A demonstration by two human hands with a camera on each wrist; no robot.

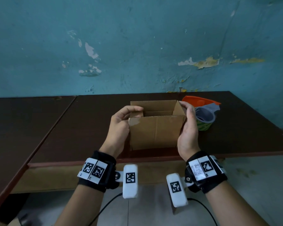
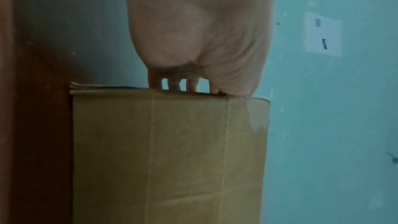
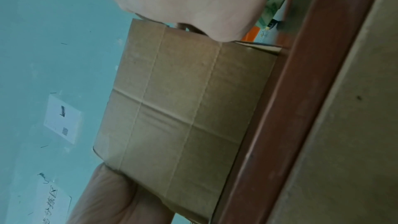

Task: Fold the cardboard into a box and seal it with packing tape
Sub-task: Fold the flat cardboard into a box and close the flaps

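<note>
- A tape dispenser (image 1: 204,116), orange and grey with a green roll, lay on the dark tabletop (image 1: 64,128) just beside the box's right side, behind the right hand (image 1: 187,128); a peeling blue wall (image 1: 137,46) rose behind the tabletop; a white notice (image 2: 323,34) hung on that wall
- Nothing lay between the two hands and the box; the dispenser sat close against the back of the right hand
- The cardboard box (image 1: 155,131) stood upright near the tabletop's front edge, top open, flaps standing; its brown near face showed a vertical crease and a pale scuff at the upper left corner
- The left hand (image 1: 121,126) gripped the box's left side, fingers curled over the top edge; the right hand's grip pressed flat against the right side, fingertips reaching the far corner
</note>
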